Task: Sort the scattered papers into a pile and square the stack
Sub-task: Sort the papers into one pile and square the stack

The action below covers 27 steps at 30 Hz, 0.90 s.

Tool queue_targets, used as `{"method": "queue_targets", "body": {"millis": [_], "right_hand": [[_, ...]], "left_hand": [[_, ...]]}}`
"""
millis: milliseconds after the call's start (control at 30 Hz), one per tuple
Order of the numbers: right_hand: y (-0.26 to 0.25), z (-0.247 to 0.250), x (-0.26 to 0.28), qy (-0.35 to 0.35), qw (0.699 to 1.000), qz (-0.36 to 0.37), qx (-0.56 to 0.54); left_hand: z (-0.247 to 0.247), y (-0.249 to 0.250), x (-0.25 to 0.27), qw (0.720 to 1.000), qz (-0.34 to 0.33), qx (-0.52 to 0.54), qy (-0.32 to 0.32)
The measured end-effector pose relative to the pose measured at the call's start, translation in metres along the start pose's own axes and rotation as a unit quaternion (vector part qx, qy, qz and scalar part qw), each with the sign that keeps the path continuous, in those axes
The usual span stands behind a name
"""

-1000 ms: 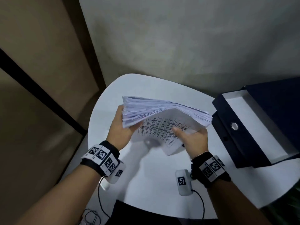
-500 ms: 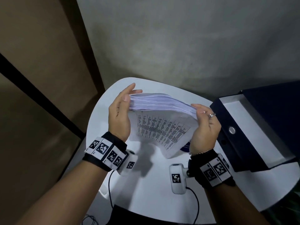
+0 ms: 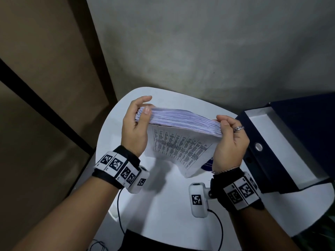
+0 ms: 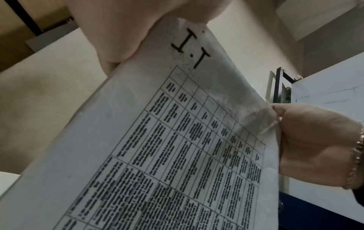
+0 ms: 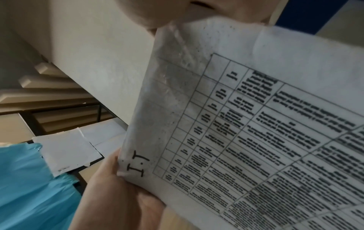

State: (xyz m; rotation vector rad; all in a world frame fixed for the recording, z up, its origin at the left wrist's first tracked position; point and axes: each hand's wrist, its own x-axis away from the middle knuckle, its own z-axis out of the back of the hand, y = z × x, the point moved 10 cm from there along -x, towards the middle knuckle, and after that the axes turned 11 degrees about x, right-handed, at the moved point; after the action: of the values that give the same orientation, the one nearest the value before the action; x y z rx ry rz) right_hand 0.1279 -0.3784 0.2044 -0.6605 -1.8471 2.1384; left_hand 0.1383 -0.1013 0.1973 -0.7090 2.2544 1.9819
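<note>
The left hand (image 3: 135, 127) holds the left end of a thick stack of white printed papers (image 3: 181, 120). Its thumb lies on the near edge of the stack and its fingers (image 3: 143, 99) curl over the far side, so the fingers are grasping the papers. On this wrist there is a black band with white square-pattern markers (image 3: 116, 165).

The stack is held in the air above the middle of the white rounded desk (image 3: 163, 205), not touching it, with its edges facing up toward the head camera. The outer sheet with a printed table (image 3: 181, 147) faces the person and hangs lower than the rest, bending toward the near edge of the desk. In the left wrist view the same sheet (image 4: 177, 147) shows the mark "I.I" near its upper corner.

The right hand (image 3: 231, 142) holds the right end of the stack, its fingers also grasping the papers, and it wears a silver ring (image 3: 238, 128) and a thin chain bracelet (image 3: 225, 169). A small white wrist camera with a black cable (image 3: 198, 200) sits beside this wrist.

At the right edge of the desk lies an open dark blue box file with a white inside (image 3: 282, 147), near the right hand but apart from it.
</note>
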Motion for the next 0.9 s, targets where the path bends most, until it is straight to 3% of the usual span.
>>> {"method": "queue_targets", "body": {"millis": [100, 200, 467, 600, 733, 800, 900], "right_hand": [[-0.005, -0.008, 0.002, -0.074, 0.996, 0.031, -0.028], [0.002, -0.012, 0.007, -0.146, 0.988, 0.051, 0.016], [0.019, -0.008, 0.003, -0.157, 0.987, 0.015, 0.022], [0.027, -0.002, -0.008, -0.115, 0.992, 0.012, 0.047], [0.036, -0.013, -0.015, -0.160, 0.986, -0.011, 0.033], [0.041, -0.023, -0.014, -0.189, 0.979, -0.010, 0.069], [0.036, -0.019, -0.018, -0.152, 0.987, -0.016, 0.048]], "left_hand": [[0.001, -0.001, -0.004, 1.000, -0.002, 0.002, 0.017], [0.001, -0.002, -0.009, 1.000, -0.001, 0.001, 0.020], [0.000, -0.007, -0.014, 0.999, -0.001, 0.034, 0.018], [-0.005, -0.030, -0.010, 0.991, 0.065, 0.080, -0.090], [0.001, -0.069, 0.000, 0.977, 0.130, -0.066, -0.156], [0.000, -0.076, -0.001, 0.976, 0.145, -0.095, -0.135], [-0.008, -0.058, -0.006, 0.986, 0.151, -0.011, -0.067]]}}
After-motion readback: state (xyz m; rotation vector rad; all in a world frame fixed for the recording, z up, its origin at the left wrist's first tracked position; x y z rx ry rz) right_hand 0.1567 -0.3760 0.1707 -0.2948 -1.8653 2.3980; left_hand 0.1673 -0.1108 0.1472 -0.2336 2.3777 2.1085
